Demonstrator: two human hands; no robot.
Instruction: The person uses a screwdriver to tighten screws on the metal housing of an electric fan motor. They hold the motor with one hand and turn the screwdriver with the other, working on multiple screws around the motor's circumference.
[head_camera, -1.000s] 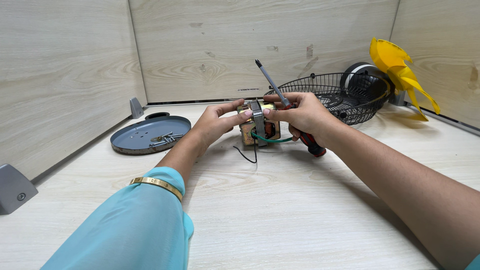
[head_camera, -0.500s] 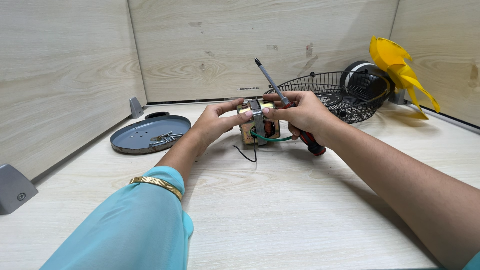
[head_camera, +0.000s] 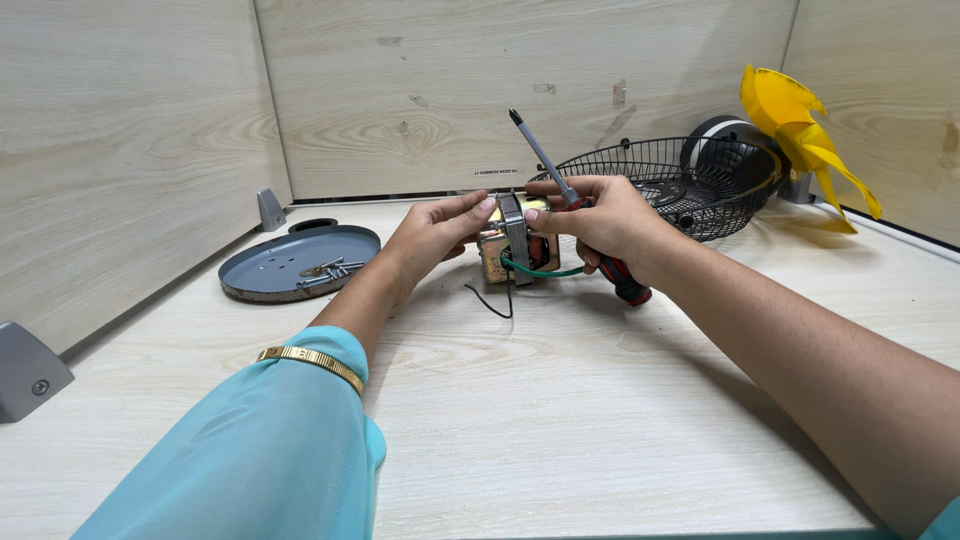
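- Head view, hidden parts: the left hand and the right hand covered both sides of the small fan motor, so only its middle showed; what lay behind the palms could not be made out.
- The tip of the screwdriver stood clear above the right hand, but the middle of its shaft was buried under the fingers, and only the end of the red and black handle came out below the wrist.
- The right forearm ran off the lower right edge, and the left arm was cut off at the bottom in a turquoise sleeve with a gold bangle.
- The motor sat on the pale wooden table, near its back, between the two hands. It was a blocky metal piece with a grey band round brass-coloured parts.
- A green wire looped from it toward the right hand, and a thin black wire trailed onto the table.
- Left fingers were pressed together against the motor's left face, thumb on top. Right fingers curled round the screwdriver while their tips touched the motor's top.
- Containers: a round grey plastic cover, lying like a shallow dish to the left, held a few metal screws.
- A black wire fan guard lay like a basket behind the right hand; whether anything lay in it could not be told.
- A yellow fan blade leaned at the far right.
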